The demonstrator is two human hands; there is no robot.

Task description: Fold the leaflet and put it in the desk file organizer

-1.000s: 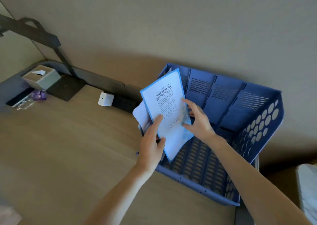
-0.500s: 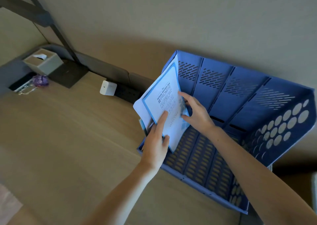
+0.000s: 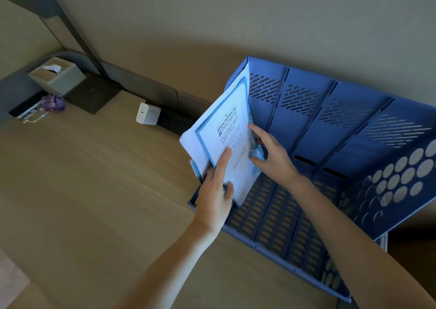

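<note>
Folded blue-bordered paper leaflet [image 3: 232, 143] sits partly in the leftmost slot of the blue perforated plastic desk file organizer [image 3: 330, 129] (fold apparently done), left hand [image 3: 215, 195] and right hand [image 3: 271, 155] both pinching it, release left.

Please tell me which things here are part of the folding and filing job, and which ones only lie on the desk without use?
Part of the job: leaflet, blue file organizer, left hand, right hand.

Just lying about: tissue box, white charger, purple wrapper, black power strip.

Leaflet [image 3: 230, 141] in organizer [image 3: 354, 129] (leftmost slot)
</note>
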